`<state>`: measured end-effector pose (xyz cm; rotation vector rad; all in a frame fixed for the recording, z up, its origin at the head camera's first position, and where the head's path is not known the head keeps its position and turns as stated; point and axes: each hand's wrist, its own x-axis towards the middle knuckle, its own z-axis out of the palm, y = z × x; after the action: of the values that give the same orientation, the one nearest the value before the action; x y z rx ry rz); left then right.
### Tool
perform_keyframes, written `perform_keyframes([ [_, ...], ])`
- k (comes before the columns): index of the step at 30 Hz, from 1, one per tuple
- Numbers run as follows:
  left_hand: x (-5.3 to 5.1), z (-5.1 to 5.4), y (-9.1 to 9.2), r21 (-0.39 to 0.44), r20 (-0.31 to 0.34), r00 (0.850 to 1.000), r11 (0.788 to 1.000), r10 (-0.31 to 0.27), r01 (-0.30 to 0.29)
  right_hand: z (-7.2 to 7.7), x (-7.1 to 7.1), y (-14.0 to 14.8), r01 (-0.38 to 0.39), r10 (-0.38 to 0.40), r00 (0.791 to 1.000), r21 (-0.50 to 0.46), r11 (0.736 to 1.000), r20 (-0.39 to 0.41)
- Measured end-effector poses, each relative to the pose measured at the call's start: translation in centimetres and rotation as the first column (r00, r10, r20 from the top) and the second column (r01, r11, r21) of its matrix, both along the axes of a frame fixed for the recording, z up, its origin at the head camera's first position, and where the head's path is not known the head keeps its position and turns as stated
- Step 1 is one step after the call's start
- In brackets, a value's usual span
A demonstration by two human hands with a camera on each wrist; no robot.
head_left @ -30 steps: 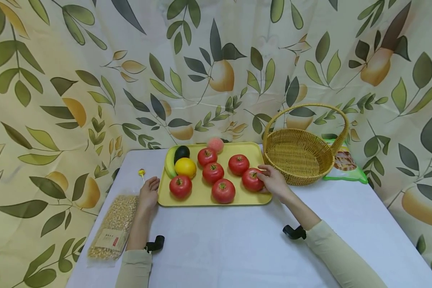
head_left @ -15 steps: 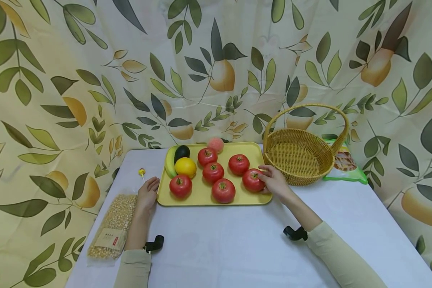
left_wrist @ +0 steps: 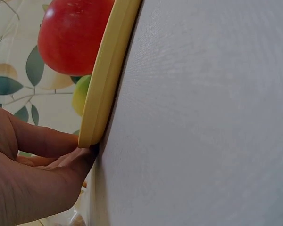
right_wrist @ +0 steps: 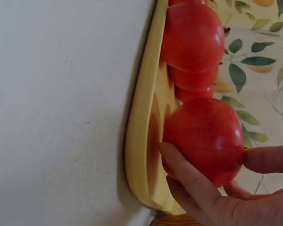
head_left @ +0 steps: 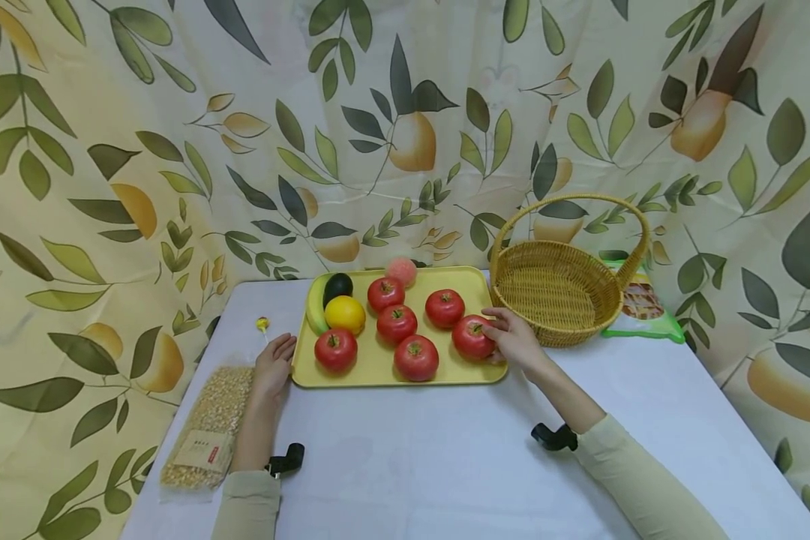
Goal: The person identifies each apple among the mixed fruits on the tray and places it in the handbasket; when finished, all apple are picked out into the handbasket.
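My right hand (head_left: 515,343) grips a red tomato (head_left: 472,337) near the front right corner of the yellow tray (head_left: 371,375). In the right wrist view, fingers (right_wrist: 188,176) and thumb lie on opposite sides of this tomato (right_wrist: 205,139). At the tray's left end my left hand (head_left: 272,369) pinches the rim; the left wrist view has its digits above and below the tray edge (left_wrist: 104,89). Several more tomatoes (head_left: 416,358) sit on the tray, with a yellow round fruit (head_left: 345,315), a dark green oval fruit (head_left: 338,289), bananas (head_left: 315,306) and a pink peach-like fruit (head_left: 401,271).
Right of the tray stands a wicker basket (head_left: 553,285) with a tall handle, nothing visible inside. Behind it lies a green-and-white packet (head_left: 644,315). On the left are a clear bag of pale kernels (head_left: 205,427) and a yellow lollipop (head_left: 262,324). A patterned curtain closes the back.
The view has shifted slightly. Both hands keep their places at the tray's rim and on the tomato, with hardly any other visible movement.
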<state>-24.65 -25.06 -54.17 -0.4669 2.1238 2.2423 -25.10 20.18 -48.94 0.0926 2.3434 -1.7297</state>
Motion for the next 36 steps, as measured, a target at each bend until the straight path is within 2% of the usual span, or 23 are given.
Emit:
perform_keyframes([
  [13, 0.3, 0.1, -0.3, -0.017, 0.028, 0.999, 1.0, -0.026, 0.026, 1.4, 0.5, 0.2, -0.028, 0.028, 1.0, -0.008, 1.0, -0.015],
  [24, 0.4, 0.3, -0.2, -0.016, 0.026, 0.999, 0.999, -0.027, 0.028, 3.4, 1.2, 0.3, -0.05, 0.049, 0.998, -0.032, 0.998, -0.051],
  [36, 0.4, 0.3, -0.2, -0.009, 0.019, 0.999, 0.999, -0.035, 0.035, 4.6, 1.1, 1.1, -0.05, 0.046, 0.997, -0.061, 0.997, -0.067],
])
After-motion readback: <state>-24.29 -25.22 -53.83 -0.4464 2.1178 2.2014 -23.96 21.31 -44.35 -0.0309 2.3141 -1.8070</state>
